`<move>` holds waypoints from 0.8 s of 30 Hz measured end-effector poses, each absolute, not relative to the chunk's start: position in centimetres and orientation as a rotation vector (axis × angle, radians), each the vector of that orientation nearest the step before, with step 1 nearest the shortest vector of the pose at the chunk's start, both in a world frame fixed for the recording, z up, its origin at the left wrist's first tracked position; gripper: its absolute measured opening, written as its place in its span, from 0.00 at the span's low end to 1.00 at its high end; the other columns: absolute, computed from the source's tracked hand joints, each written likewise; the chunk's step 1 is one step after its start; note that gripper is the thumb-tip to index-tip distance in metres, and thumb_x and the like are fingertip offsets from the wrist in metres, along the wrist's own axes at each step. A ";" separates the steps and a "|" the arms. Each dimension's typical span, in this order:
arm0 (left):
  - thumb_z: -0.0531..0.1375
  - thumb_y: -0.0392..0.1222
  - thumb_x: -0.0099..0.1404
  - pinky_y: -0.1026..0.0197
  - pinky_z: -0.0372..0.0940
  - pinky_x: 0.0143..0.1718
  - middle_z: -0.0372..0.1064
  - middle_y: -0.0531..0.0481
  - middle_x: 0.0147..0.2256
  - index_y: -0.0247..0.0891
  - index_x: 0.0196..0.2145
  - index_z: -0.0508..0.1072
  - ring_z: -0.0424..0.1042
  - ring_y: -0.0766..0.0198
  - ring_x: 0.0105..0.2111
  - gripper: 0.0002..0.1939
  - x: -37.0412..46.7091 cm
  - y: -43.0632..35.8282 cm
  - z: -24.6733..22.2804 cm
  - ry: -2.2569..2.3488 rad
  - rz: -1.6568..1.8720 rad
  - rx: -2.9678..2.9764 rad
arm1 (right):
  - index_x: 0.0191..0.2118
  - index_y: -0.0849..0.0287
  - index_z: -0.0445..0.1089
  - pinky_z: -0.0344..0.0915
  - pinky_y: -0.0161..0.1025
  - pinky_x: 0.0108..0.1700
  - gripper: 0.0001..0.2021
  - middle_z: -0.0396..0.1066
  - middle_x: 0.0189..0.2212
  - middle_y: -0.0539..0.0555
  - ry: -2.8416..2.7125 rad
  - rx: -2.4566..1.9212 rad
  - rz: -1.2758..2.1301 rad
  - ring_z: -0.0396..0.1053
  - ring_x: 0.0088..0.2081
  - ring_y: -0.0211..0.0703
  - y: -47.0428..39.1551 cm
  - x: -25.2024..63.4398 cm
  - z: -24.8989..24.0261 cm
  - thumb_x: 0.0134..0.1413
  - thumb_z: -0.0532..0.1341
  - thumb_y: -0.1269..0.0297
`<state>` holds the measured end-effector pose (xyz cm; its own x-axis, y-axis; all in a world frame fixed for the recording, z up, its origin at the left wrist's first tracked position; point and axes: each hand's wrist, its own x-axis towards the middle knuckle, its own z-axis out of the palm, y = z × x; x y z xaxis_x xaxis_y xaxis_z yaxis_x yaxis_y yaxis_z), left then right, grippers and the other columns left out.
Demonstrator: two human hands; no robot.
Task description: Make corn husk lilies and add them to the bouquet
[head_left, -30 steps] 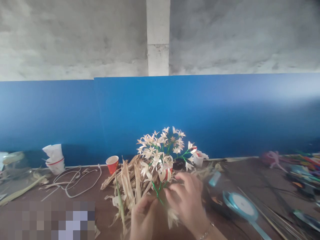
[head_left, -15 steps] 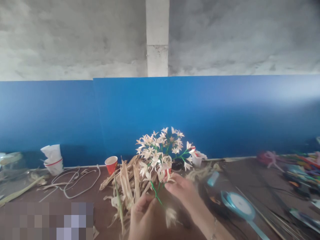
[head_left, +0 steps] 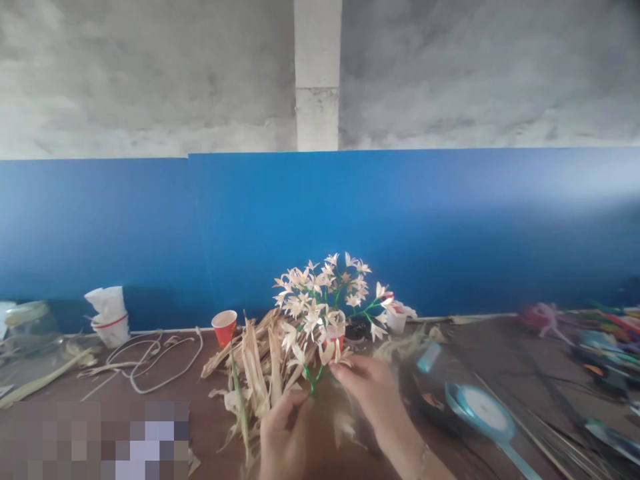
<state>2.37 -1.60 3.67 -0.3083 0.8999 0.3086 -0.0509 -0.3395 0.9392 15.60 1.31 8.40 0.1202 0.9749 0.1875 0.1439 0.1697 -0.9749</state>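
In front of me stands a bunch of cream-white star-shaped flowers (head_left: 310, 303) on green-wrapped stems, which look handmade. My left hand (head_left: 285, 427) is closed at the fork of a green stem (head_left: 313, 385) low at the front of the bunch. My right hand (head_left: 367, 390) pinches the petals of a low front flower (head_left: 327, 352) between thumb and fingertips. Below and between the hands is another pale flower (head_left: 346, 430), blurred; whether it hangs or lies on the table I cannot tell. The lower ends of the stems are hidden.
Dry husks (head_left: 257, 363) lie behind my left hand, near a red paper cup (head_left: 225, 328). A white cable (head_left: 150, 367) and a white cup with tissue (head_left: 111, 330) are at left. At right lies a blue ribbon spool (head_left: 483, 410). A blue panel (head_left: 240, 233) stands behind.
The green stem that slanted down right from my left hand no longer shows; a short branch now rises toward my right fingers. Both hands have shifted only slightly. The whole view has moved a little.
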 end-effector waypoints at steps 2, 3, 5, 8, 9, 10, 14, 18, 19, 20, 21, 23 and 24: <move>0.63 0.50 0.49 0.69 0.54 0.17 0.60 0.53 0.14 0.36 0.18 0.73 0.57 0.69 0.16 0.14 2.3 -1.6 3.7 1.151 1.720 1.193 | 0.18 0.62 0.72 0.59 0.33 0.25 0.15 0.67 0.15 0.50 -1.246 -1.214 0.947 0.62 0.22 0.39 1.3 15.5 8.1 0.35 0.65 0.52; 0.63 0.50 0.49 0.69 0.55 0.17 0.60 0.53 0.14 0.35 0.18 0.73 0.58 0.69 0.16 0.14 2.3 -1.6 3.8 1.137 1.699 1.180 | 0.18 0.62 0.72 0.59 0.33 0.25 0.16 0.67 0.16 0.50 -1.215 -1.205 0.972 0.62 0.23 0.39 1.3 15.4 8.0 0.35 0.65 0.52; 0.64 0.51 0.48 0.69 0.56 0.17 0.61 0.53 0.14 0.35 0.18 0.73 0.59 0.69 0.17 0.15 2.4 -1.5 3.8 1.109 1.657 1.141 | 0.18 0.62 0.71 0.60 0.33 0.27 0.16 0.66 0.16 0.49 -1.134 -1.181 1.045 0.62 0.23 0.39 1.2 15.1 7.9 0.34 0.66 0.51; 0.64 0.51 0.48 0.69 0.56 0.17 0.61 0.54 0.14 0.35 0.18 0.72 0.58 0.69 0.16 0.15 2.7 -1.5 3.8 1.079 1.667 1.069 | 0.19 0.62 0.69 0.61 0.33 0.28 0.16 0.64 0.17 0.49 -1.030 -1.144 1.147 0.61 0.23 0.38 0.7 14.5 8.0 0.33 0.66 0.52; 0.64 0.52 0.48 0.69 0.55 0.17 0.60 0.55 0.13 0.36 0.18 0.72 0.58 0.69 0.16 0.15 2.8 -1.6 3.8 1.069 1.688 1.054 | 0.19 0.62 0.69 0.61 0.33 0.28 0.16 0.64 0.17 0.49 -1.016 -1.136 1.157 0.61 0.23 0.38 0.6 14.4 8.1 0.33 0.66 0.52; 0.64 0.52 0.48 0.69 0.55 0.16 0.60 0.55 0.13 0.36 0.18 0.72 0.57 0.70 0.16 0.16 2.9 -1.6 3.8 1.059 1.710 1.045 | 0.18 0.62 0.68 0.61 0.33 0.27 0.16 0.64 0.17 0.49 -1.011 -1.135 1.156 0.61 0.23 0.37 0.5 14.3 8.2 0.32 0.66 0.52; 0.64 0.52 0.47 0.69 0.55 0.16 0.60 0.55 0.13 0.36 0.17 0.71 0.57 0.70 0.16 0.16 3.1 -1.7 3.9 1.047 1.733 1.051 | 0.18 0.62 0.69 0.60 0.33 0.27 0.15 0.63 0.16 0.48 -1.029 -1.163 1.136 0.61 0.22 0.37 0.6 14.5 8.4 0.33 0.66 0.53; 0.65 0.52 0.46 0.69 0.55 0.16 0.60 0.54 0.13 0.35 0.17 0.72 0.58 0.69 0.16 0.16 3.2 -1.7 3.9 1.051 1.699 1.046 | 0.25 0.62 0.74 0.60 0.33 0.28 0.14 0.69 0.19 0.50 -1.147 -1.203 1.150 0.65 0.24 0.39 1.5 15.4 9.1 0.36 0.66 0.55; 0.65 0.53 0.46 0.69 0.55 0.16 0.60 0.55 0.13 0.35 0.17 0.72 0.58 0.69 0.16 0.16 3.2 -1.6 3.9 1.049 1.695 1.033 | 0.26 0.62 0.74 0.61 0.33 0.29 0.14 0.71 0.20 0.50 -1.189 -1.193 1.175 0.67 0.25 0.39 1.8 15.7 9.3 0.36 0.66 0.55; 0.65 0.53 0.46 0.69 0.55 0.17 0.61 0.55 0.13 0.35 0.18 0.72 0.58 0.69 0.16 0.16 3.1 -1.5 3.9 1.046 1.693 1.015 | 0.27 0.62 0.75 0.61 0.34 0.30 0.15 0.72 0.21 0.51 -1.225 -1.172 1.205 0.68 0.26 0.41 2.1 16.1 9.4 0.35 0.66 0.54; 0.65 0.53 0.46 0.69 0.56 0.18 0.61 0.55 0.13 0.35 0.18 0.72 0.59 0.70 0.17 0.17 3.1 -1.3 3.9 1.039 1.691 0.994 | 0.28 0.63 0.75 0.62 0.35 0.31 0.17 0.72 0.22 0.53 -1.253 -1.141 1.235 0.69 0.28 0.42 2.5 16.4 9.4 0.35 0.66 0.52; 0.65 0.52 0.46 0.70 0.56 0.18 0.63 0.54 0.14 0.34 0.20 0.73 0.59 0.70 0.17 0.16 2.9 -0.8 4.0 1.026 1.684 0.948 | 0.31 0.63 0.75 0.63 0.37 0.34 0.21 0.74 0.26 0.55 -1.255 -1.082 1.252 0.70 0.32 0.45 3.2 17.0 9.1 0.37 0.63 0.48; 0.65 0.52 0.46 0.70 0.56 0.19 0.64 0.54 0.15 0.34 0.21 0.73 0.60 0.71 0.17 0.16 2.8 -0.5 4.2 1.024 1.678 0.924 | 0.33 0.62 0.75 0.63 0.38 0.36 0.23 0.74 0.29 0.56 -1.234 -1.064 1.233 0.70 0.34 0.46 3.5 17.3 8.8 0.40 0.61 0.46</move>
<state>2.84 -0.53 4.17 -0.2822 0.9511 0.1257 -0.3235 -0.2177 0.9209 17.27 3.52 8.79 -0.0601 0.9949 0.0807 -0.0799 0.0758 -0.9939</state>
